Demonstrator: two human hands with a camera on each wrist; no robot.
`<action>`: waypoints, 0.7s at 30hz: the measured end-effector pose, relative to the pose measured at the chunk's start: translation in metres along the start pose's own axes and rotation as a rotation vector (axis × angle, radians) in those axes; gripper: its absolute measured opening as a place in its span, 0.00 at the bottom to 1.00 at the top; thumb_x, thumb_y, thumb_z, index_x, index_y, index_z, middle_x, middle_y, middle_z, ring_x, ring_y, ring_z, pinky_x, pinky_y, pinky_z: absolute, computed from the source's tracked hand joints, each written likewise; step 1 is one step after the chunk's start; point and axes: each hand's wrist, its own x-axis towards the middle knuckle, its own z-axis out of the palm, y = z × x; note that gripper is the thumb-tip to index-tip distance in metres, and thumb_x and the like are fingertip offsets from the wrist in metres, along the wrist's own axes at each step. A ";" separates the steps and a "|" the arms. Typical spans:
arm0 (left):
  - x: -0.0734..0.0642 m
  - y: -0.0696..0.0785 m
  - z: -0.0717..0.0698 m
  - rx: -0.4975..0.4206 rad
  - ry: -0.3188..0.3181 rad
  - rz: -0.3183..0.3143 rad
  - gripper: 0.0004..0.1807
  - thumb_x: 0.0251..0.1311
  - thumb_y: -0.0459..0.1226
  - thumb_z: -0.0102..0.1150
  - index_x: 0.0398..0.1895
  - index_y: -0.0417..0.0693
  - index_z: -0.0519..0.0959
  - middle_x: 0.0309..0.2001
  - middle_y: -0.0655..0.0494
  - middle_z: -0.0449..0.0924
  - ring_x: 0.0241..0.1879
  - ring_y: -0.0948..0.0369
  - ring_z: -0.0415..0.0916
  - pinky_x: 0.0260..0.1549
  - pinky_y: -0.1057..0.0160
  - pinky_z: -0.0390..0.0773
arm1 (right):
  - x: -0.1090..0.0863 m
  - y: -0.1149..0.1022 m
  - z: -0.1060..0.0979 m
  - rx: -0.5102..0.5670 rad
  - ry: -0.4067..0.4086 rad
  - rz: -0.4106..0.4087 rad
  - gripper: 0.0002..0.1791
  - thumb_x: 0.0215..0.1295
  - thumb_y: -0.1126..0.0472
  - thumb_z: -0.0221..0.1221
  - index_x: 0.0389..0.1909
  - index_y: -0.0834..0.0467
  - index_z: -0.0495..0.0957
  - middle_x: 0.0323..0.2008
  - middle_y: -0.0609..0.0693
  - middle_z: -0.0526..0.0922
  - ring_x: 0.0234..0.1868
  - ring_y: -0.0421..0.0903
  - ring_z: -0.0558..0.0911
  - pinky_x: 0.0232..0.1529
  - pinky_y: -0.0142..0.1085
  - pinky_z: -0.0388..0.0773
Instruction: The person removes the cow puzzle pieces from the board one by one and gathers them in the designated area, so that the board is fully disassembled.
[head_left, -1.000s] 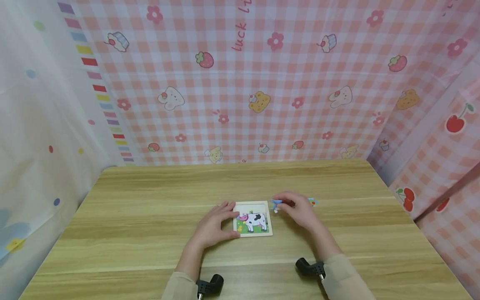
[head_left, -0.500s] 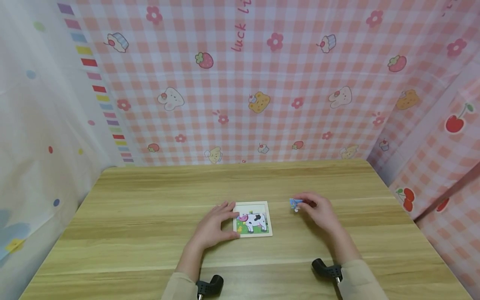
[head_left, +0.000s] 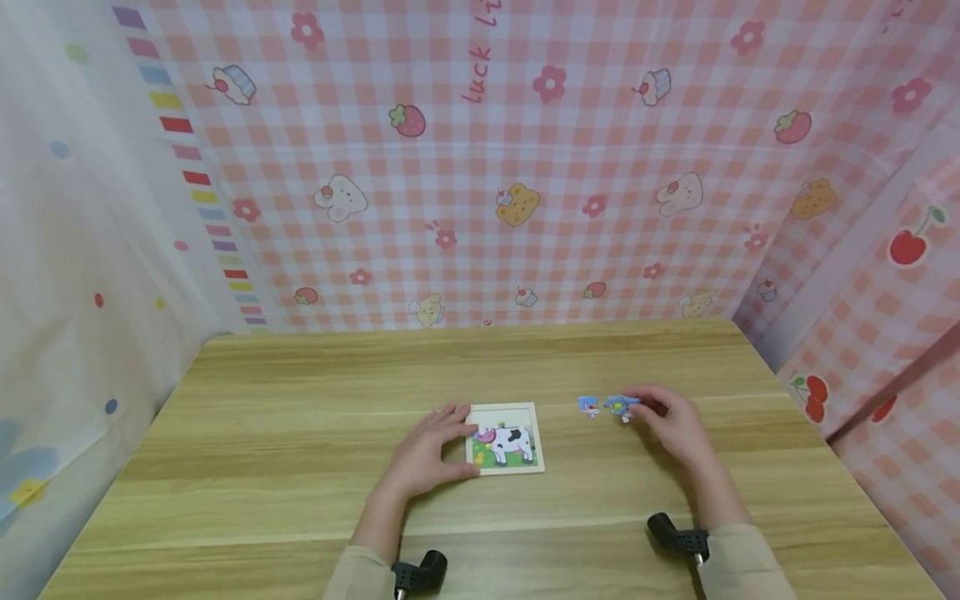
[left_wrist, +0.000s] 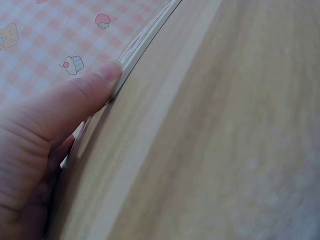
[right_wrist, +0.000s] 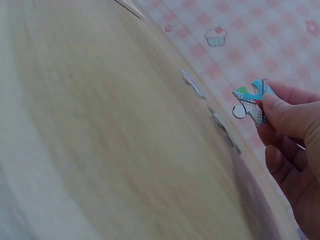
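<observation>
A square jigsaw puzzle board [head_left: 501, 471] with a cow picture and a pale, unfilled strip along its top lies on the table. My left hand [head_left: 429, 450] holds its left side, with the thumb at the lower edge and fingers at the upper left; in the left wrist view the thumb [left_wrist: 75, 100] presses the board's edge. To the right, my right hand [head_left: 670, 419] pinches a blue and white jigsaw piece [right_wrist: 252, 104] between thumb and fingers. Two other pieces lie flat nearby: a blue one [head_left: 588, 406] and a blue-yellow one [head_left: 617, 406] right at the fingertips.
The wooden table [head_left: 300, 500] reaches back to a pink checked cloth [head_left: 450, 167]. White patterned cloth [head_left: 90, 250] hangs on the left, and more cloth covers the right side. A black wrist mount [head_left: 678, 537] sits at each wrist.
My right hand has moved right from beside the board, past where a blue piece now lies flat on the table. My left hand and the board have stayed in place.
</observation>
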 end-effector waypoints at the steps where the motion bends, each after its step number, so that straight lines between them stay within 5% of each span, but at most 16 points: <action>1: 0.000 0.000 0.000 -0.002 0.000 0.000 0.35 0.51 0.53 0.73 0.61 0.49 0.79 0.73 0.54 0.61 0.75 0.52 0.51 0.73 0.52 0.47 | 0.000 0.002 -0.002 -0.011 0.005 0.007 0.11 0.63 0.73 0.62 0.46 0.67 0.83 0.41 0.61 0.85 0.39 0.32 0.78 0.40 0.19 0.73; 12: 0.000 -0.001 0.000 0.000 0.002 -0.001 0.35 0.51 0.54 0.73 0.61 0.49 0.79 0.73 0.54 0.61 0.75 0.52 0.51 0.73 0.52 0.47 | -0.002 0.021 -0.019 -0.125 0.014 0.043 0.09 0.66 0.71 0.61 0.46 0.67 0.83 0.41 0.61 0.85 0.39 0.31 0.77 0.41 0.18 0.70; 21: 0.000 -0.001 0.001 -0.006 0.002 0.000 0.35 0.51 0.53 0.73 0.61 0.49 0.79 0.73 0.55 0.61 0.75 0.52 0.51 0.73 0.52 0.47 | 0.001 0.028 -0.025 -0.203 -0.025 0.065 0.10 0.69 0.67 0.60 0.47 0.65 0.83 0.44 0.60 0.85 0.44 0.40 0.79 0.43 0.22 0.71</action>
